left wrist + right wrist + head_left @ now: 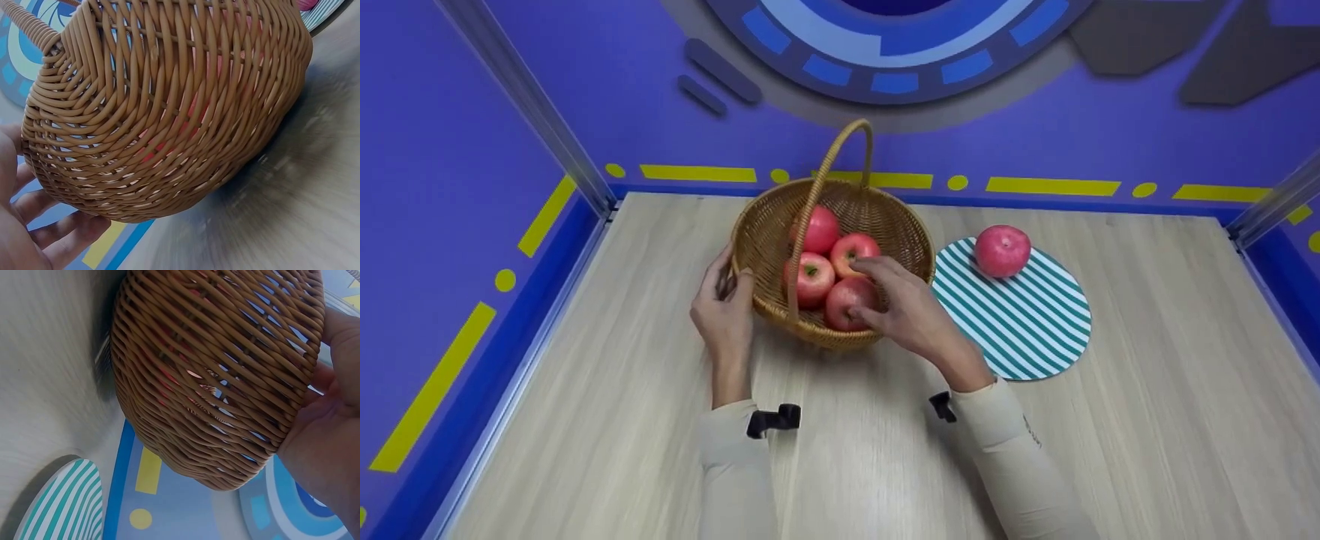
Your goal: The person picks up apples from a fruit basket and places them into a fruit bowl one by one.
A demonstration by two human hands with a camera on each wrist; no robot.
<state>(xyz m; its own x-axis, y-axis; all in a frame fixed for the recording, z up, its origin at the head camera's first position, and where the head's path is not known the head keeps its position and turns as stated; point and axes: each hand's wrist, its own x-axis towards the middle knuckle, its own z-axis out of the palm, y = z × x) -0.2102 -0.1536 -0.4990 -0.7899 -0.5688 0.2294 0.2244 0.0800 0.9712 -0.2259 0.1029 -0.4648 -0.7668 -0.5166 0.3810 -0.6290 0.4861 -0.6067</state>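
A brown wicker basket [769, 232] with a tall handle holds several red apples [811, 281]. My left hand [725, 311] grips its left side, thumb at the rim; in the left wrist view the fingers [67, 228] lie along the outer weave. Over the front right rim reaches my right hand [911, 304], fingers spread. Its thumb overlaps the front apple [844, 304], and the forefinger's tip lies over the apple behind [851, 247]. In the right wrist view the wicker partly hides that hand [332, 416].
Right of the basket, a round green-and-white striped mat [1012, 322] lies on the wooden table [870, 457]. A single red apple [1003, 251] sits near its back edge. Blue panels [997, 142] wall the table at the back and sides.
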